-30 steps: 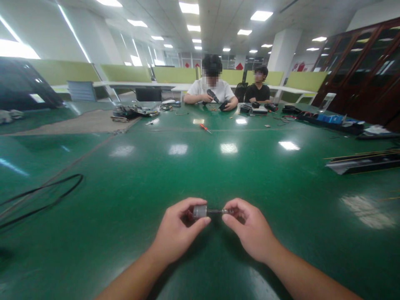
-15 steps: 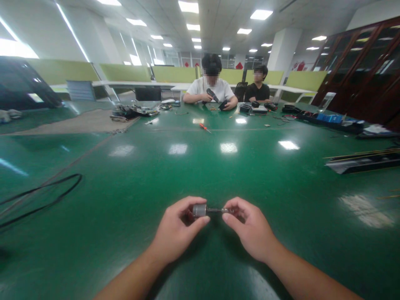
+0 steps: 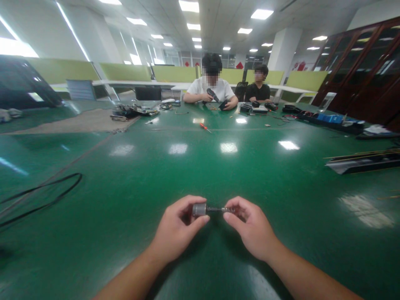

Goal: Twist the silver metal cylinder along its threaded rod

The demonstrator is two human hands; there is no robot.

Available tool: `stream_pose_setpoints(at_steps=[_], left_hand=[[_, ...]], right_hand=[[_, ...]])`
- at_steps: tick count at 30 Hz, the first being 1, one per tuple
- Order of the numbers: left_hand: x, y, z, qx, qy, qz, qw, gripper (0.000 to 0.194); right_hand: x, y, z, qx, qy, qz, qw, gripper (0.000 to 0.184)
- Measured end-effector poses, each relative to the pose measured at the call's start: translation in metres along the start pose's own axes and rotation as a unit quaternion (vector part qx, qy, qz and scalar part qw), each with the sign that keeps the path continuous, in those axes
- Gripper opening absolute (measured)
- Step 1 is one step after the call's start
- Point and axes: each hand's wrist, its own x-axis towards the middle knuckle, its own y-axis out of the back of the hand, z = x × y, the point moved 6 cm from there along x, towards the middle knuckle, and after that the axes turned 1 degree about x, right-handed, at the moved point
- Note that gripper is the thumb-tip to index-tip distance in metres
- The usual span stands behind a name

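A grey metal cylinder with a thin dark shaft lies crosswise between my hands, low over the green table. My left hand is closed around the cylinder's end, with the thumb below and a finger along the top. At the other end, my right hand pinches the shaft's tip, where a ridged, shiny part shows between thumb and fingers. The rest of that tip is hidden by my fingers. Whether the piece is a motor or a tool bit I cannot tell.
The green table stretches ahead. A red screwdriver lies farther off. A black cable loops at left, and dark rails lie at right. Across the table, a person in white holds a power drill; another person sits beside.
My right hand has shifted very slightly to the right along the shaft, showing a little more of its ridged end. My left hand has stayed in place.
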Motion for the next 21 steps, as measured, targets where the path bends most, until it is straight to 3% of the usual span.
stream_pose_setpoints(at_steps=[21], left_hand=[[0.0006,0.0016,-0.0024,0.006,-0.03,0.009,0.999,0.026]], right_hand=[[0.0008,0.0009,0.0045,0.02,-0.007,0.003,1.0,0.008]])
